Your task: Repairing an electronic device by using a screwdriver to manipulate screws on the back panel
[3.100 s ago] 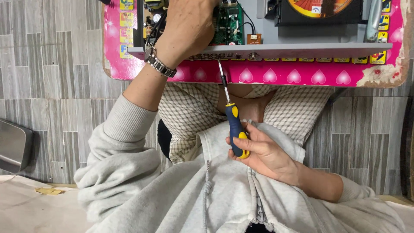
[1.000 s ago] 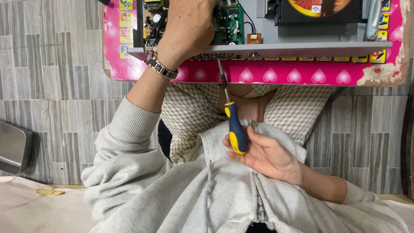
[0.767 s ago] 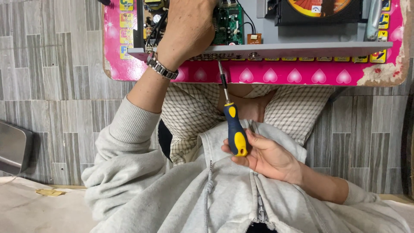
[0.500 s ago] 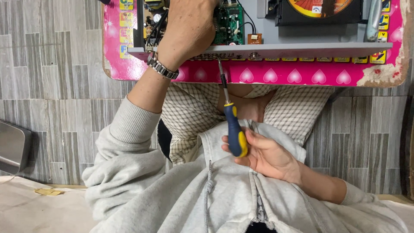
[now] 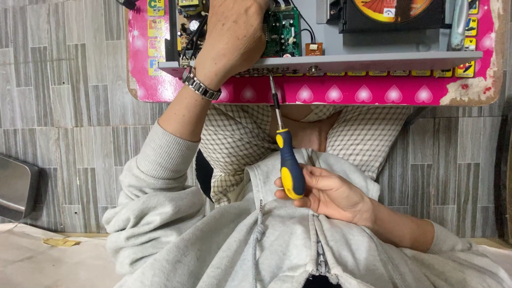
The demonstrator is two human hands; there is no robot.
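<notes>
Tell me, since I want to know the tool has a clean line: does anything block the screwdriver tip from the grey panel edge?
Nothing visible does. The right hand holds the screwdriver by its handle, and the shaft runs bare up to the grey panel edge. The left hand rests on the boards to the left, clear of the shaft.

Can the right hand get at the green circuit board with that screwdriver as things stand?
Probably yes. The right hand holds the screwdriver with its tip up at the grey shelf edge, just below the green circuit board. The left hand covers the board's left part; its right part shows free.
</notes>
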